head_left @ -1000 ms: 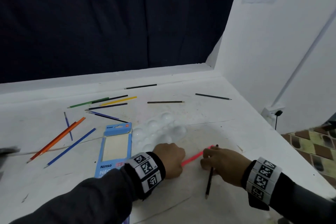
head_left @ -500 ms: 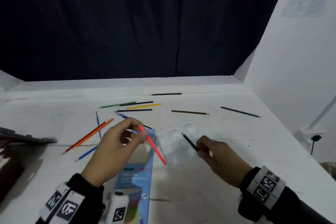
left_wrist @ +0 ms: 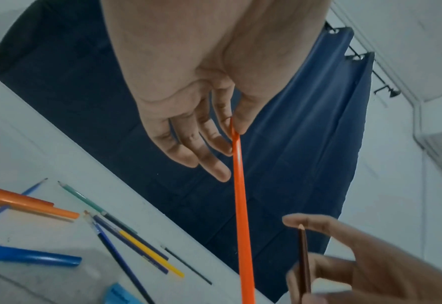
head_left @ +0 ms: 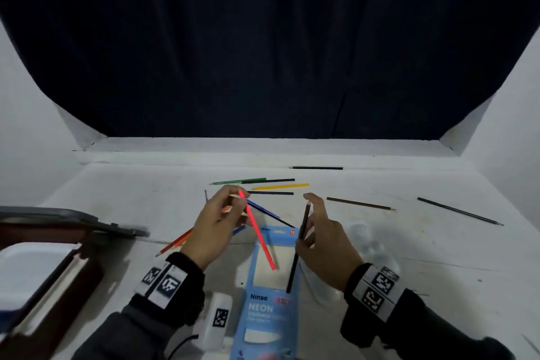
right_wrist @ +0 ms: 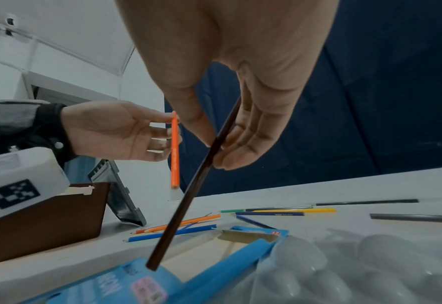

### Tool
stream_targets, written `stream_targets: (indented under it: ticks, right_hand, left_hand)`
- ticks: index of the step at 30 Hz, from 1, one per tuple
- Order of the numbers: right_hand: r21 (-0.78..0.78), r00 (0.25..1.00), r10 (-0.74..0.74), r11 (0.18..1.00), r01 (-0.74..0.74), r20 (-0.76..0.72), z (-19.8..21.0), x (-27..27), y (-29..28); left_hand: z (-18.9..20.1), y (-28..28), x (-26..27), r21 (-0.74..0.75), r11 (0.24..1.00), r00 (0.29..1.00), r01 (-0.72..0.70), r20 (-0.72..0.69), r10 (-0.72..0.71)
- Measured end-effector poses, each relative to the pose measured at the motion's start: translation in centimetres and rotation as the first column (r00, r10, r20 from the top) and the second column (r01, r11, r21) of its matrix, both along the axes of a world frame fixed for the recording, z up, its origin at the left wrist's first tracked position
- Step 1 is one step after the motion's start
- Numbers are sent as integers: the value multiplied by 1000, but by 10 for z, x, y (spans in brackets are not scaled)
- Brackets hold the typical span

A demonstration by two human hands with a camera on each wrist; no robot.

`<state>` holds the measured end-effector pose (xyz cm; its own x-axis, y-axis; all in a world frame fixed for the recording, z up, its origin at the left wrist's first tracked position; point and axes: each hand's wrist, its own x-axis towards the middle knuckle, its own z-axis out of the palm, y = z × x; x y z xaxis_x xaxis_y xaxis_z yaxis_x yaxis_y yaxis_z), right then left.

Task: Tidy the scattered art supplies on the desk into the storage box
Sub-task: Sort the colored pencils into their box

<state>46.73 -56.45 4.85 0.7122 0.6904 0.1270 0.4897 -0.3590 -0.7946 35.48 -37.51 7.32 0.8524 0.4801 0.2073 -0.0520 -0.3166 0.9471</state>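
Observation:
My left hand [head_left: 222, 213] pinches the top of a neon red-orange pencil [head_left: 257, 232], which slants down over the blue pencil pack [head_left: 270, 310]. The same pencil [left_wrist: 241, 205] hangs from thumb and forefinger in the left wrist view. My right hand [head_left: 318, 231] holds a dark brown pencil [head_left: 298, 248] near its upper half, almost upright; its lower end [right_wrist: 152, 266] hovers over the pack [right_wrist: 126, 286]. An open brown storage box [head_left: 49, 280] with a grey lid [head_left: 73, 221] stands at the left.
Several loose pencils lie on the white desk [head_left: 146, 199]: green [head_left: 238, 182], yellow [head_left: 280, 186], orange [head_left: 178, 241], brown [head_left: 361, 203], and dark ones at the back [head_left: 317, 168] and right [head_left: 460, 211]. A clear plastic palette [head_left: 371, 245] lies under my right hand. A white container [head_left: 29, 266] sits in the box.
Both hands have lifted their pencils off the desk and moved left over the blue pack. The view has swung left, bringing the storage box into sight.

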Motion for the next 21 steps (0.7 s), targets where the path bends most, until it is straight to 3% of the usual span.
stream_targets:
  ticks: [5, 12, 16, 21]
  right_hand:
    - [-37, 995, -72, 997, 69, -62, -12, 18, 25]
    - [-175, 983, -6, 984, -27, -184, -22, 23, 42]
    - [-232, 993, 27, 971, -54, -118, -29, 20, 50]
    - [-221, 997, 68, 972, -73, -32, -29, 13, 54]
  left_hand:
    - [-25, 19, 25, 68, 989, 975, 134, -187, -120]
    - [-39, 26, 40, -12, 935, 863, 355, -381, -332]
    - [-53, 32, 45, 84, 922, 830, 377, -472, -296]
    - [-55, 30, 51, 232, 879, 843, 417, -461, -278]
